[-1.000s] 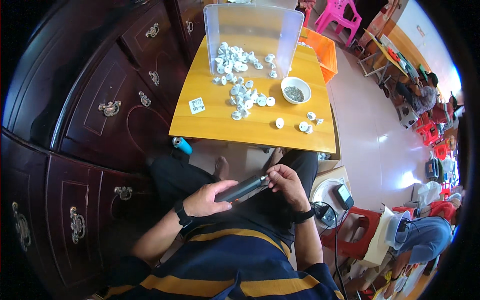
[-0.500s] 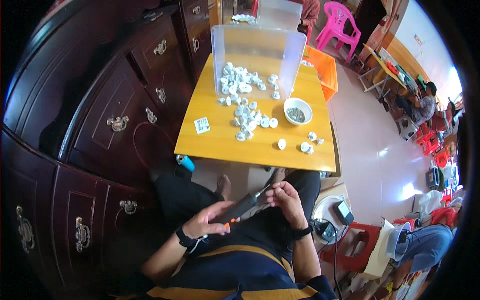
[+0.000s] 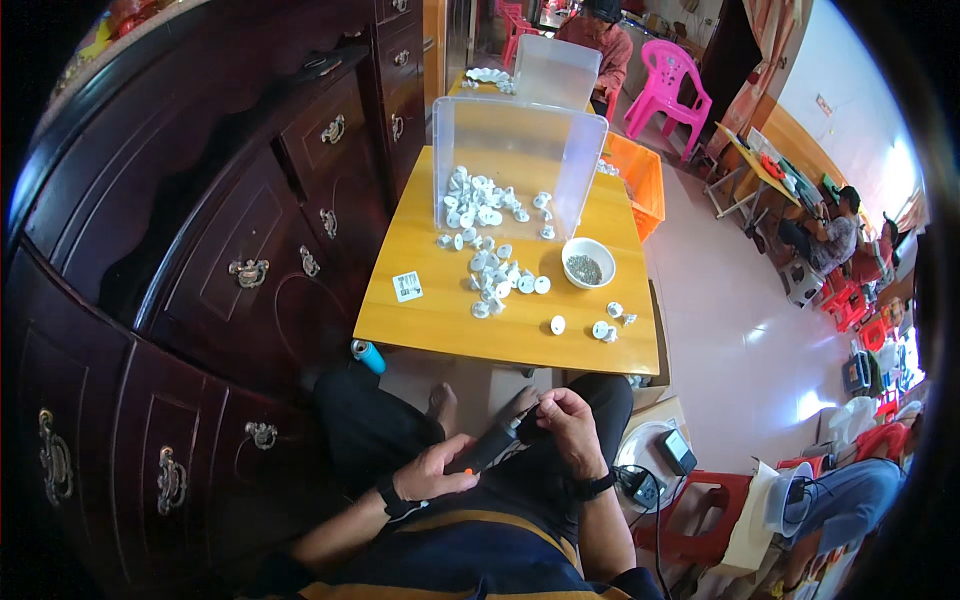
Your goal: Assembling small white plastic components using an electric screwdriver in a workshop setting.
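Observation:
My left hand (image 3: pixel 437 470) is wrapped round a black electric screwdriver (image 3: pixel 492 446) with orange buttons, held over my lap and tilted up to the right. At the tip of its bit, my right hand (image 3: pixel 570 425) is closed in a pinch. What those fingers hold, if anything, is too small to make out. Beyond my knees, small white round-headed plastic parts (image 3: pixel 490 288) lie heaped on the yellow table (image 3: pixel 450 335). A white bowl (image 3: pixel 608 262) of small metal screws stands to their right. A few more white parts (image 3: pixel 601 329) lie near the front right edge.
A clear plastic bin (image 3: pixel 520 125) stands on its side, white parts spilling from it. An orange crate (image 3: pixel 648 195) is beside the table. Dark drawers (image 3: pixel 210 270) line my left. A blue can (image 3: pixel 368 356), a red stool (image 3: pixel 700 510) and a charger (image 3: pixel 676 452) are near. People sit farther off.
The view has tilted up slightly, so the table sits lower in the picture. The screwdriver stays in my left hand, and my right fingers remain pinched near its tip.

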Available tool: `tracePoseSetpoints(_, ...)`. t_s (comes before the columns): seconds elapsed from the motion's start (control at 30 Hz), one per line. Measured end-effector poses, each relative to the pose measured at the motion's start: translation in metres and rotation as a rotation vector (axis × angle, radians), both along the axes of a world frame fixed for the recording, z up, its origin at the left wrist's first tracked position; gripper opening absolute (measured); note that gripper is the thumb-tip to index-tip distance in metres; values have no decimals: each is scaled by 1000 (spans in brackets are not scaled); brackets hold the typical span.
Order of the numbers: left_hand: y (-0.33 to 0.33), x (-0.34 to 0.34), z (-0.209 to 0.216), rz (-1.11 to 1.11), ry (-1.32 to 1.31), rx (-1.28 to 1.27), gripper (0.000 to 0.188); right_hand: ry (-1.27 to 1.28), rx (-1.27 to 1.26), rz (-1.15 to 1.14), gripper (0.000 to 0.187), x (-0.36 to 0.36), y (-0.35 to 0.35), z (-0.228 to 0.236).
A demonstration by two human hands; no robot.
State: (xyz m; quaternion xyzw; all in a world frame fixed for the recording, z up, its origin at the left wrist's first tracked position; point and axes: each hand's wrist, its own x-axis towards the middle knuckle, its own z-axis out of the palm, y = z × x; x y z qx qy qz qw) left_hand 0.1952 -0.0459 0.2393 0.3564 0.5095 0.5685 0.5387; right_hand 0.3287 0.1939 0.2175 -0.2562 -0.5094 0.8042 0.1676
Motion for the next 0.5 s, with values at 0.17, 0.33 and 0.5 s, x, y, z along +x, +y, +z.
tracePoseSetpoints(0.17,3,6,-1,12,-88,-45,46,61,-89,22,9,-4,0,12)
tracePoseSetpoints(0.33,3,-1,-3,5,-176,-114,40,95,-210,5,10,-17,1,9)
tracePoseSetpoints(0.5,11,-9,-1,50,-197,-138,36,101,-222,46,11,-32,-1,27)
